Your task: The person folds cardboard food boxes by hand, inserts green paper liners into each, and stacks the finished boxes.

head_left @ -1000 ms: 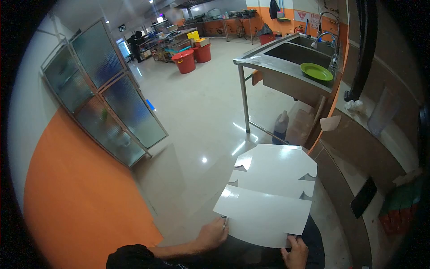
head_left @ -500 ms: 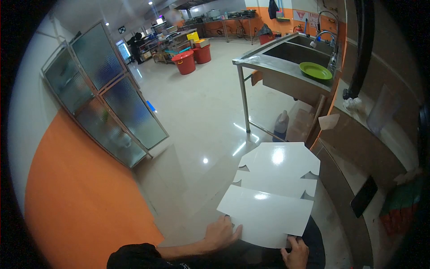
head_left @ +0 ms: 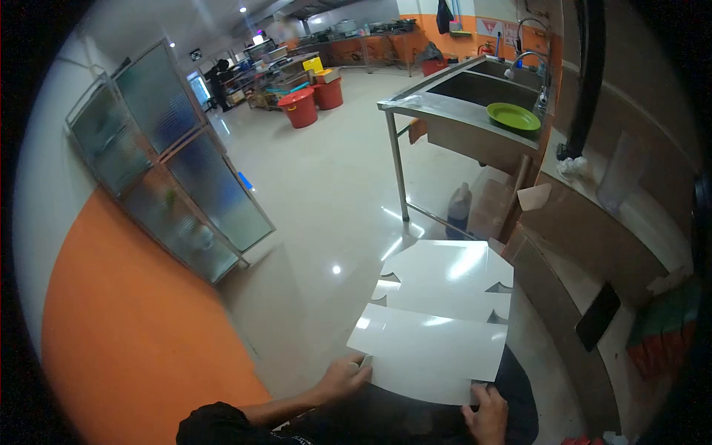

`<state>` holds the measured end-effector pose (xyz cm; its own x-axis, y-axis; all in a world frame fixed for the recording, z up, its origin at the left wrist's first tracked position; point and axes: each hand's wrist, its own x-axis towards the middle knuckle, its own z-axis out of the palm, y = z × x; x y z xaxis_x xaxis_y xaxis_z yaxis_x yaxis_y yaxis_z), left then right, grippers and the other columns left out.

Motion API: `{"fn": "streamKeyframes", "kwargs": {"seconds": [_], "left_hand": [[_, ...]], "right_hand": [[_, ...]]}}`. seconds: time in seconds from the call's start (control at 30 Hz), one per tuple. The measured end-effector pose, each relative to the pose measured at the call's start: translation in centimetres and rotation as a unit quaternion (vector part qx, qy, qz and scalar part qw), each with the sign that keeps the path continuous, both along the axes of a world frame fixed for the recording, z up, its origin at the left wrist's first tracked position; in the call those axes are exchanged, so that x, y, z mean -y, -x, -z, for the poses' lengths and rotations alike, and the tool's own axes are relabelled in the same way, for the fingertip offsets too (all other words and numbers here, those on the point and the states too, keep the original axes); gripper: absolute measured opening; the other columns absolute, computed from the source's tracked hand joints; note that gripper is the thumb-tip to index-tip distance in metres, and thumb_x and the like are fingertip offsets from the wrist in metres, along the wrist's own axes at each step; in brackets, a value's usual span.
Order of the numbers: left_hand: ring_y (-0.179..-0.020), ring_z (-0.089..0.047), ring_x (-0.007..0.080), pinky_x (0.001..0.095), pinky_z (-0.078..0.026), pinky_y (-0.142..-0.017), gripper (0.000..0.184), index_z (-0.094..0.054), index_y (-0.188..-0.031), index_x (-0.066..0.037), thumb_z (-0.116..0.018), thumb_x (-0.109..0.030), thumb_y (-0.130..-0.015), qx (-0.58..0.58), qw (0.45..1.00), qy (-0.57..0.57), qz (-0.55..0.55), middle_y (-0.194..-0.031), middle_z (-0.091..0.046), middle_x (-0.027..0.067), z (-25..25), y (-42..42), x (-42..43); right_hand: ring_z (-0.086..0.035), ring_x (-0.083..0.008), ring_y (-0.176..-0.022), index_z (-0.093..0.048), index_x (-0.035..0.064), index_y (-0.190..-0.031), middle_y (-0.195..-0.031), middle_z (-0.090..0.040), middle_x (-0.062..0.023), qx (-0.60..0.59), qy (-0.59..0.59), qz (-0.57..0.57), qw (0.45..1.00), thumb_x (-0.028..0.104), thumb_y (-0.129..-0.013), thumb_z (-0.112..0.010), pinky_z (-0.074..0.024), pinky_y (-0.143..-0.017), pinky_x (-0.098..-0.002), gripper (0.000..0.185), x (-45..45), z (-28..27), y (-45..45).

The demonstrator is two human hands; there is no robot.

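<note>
A glossy white die-cut cardboard box blank (head_left: 434, 341), with notches along both sides, rests over my dark-clothed lap. My left hand (head_left: 345, 380) is closed at its near left corner, pinching a small flap that is bent upward. At the near right corner, the fingers of my right hand (head_left: 487, 414) are curled against the edge and grip it beside a small slot. The undersides of the fingers are partly hidden.
On my right a ledge carries a dark phone (head_left: 598, 317) and red-green packs (head_left: 664, 326). Ahead stands a steel sink (head_left: 452, 111) with a green plate (head_left: 513, 116); a jug (head_left: 459, 208) is beneath. A glass-panelled frame (head_left: 170, 159) leans left. Red bins (head_left: 299, 109) stand farther back.
My left hand has shifted slightly left and now pinches the left corner flap, which has turned upward. My right hand stays at the right corner. The view has shifted slightly.
</note>
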<state>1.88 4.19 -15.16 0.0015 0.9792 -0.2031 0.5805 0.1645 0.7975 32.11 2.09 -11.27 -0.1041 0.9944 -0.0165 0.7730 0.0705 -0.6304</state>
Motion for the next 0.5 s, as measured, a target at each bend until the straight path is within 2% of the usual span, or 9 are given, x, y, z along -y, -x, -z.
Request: {"fn": "streamKeyframes", "kwargs": {"seconds": [0.2, 0.3, 0.4, 0.5], "left_hand": [[-0.081, -0.065, 0.0307, 0.0372, -0.049, -0.073, 0.025, -0.063, -0.101, 0.001, -0.061, -0.019, -0.085, 0.079, 0.995, -0.046, 0.027, -0.087, -0.065, 0.021, 1.1, 1.5, 1.3], [-0.076, -0.064, 0.0294, 0.0359, -0.049, -0.071, 0.023, -0.064, -0.098, 0.001, -0.062, -0.018, -0.086, 0.057, 0.997, -0.026, 0.038, -0.084, -0.065, 0.0199, 1.5, 2.5, 2.8], [-0.074, -0.063, 0.0278, 0.0349, -0.049, -0.069, 0.021, -0.064, -0.096, 0.001, -0.063, -0.017, -0.085, 0.035, 0.997, -0.045, 0.044, -0.083, -0.065, 0.0189, 3.1, 3.8, 4.3], [-0.074, -0.063, 0.0286, 0.0349, -0.049, -0.068, 0.019, -0.064, -0.095, 0.001, -0.064, -0.015, -0.085, 0.039, 0.996, -0.075, 0.015, -0.082, -0.064, 0.0187, 2.3, 4.0, 5.5]], "right_hand": [[-0.057, -0.0414, -0.09, -0.058, 0.0026, -0.11, -0.099, -0.058, -0.0223, -0.007, 0.021, -0.009, 1.0, 0.008, -0.07, -0.072, -0.0481, -0.077, -0.0429, 0.043, 0.0, -1.4, 0.2], [-0.057, -0.0399, -0.095, -0.058, 0.0023, -0.111, -0.102, -0.059, -0.021, -0.045, 0.049, -0.023, 0.997, 0.01, -0.071, -0.073, -0.0473, -0.081, -0.0417, 0.044, 0.5, -1.8, 0.6], [-0.058, -0.038, -0.095, -0.057, 0.0009, -0.112, -0.102, -0.059, -0.0202, -0.086, 0.045, -0.03, 0.995, 0.011, -0.072, -0.074, -0.0467, -0.083, -0.0399, 0.045, 1.6, -1.4, 1.3], [-0.058, -0.0364, -0.096, -0.057, -0.0009, -0.111, -0.102, -0.06, -0.0207, -0.127, 0.051, -0.005, 0.991, 0.01, -0.073, -0.074, -0.0465, -0.084, -0.0383, 0.044, 2.5, -1.4, 2.3]]}}
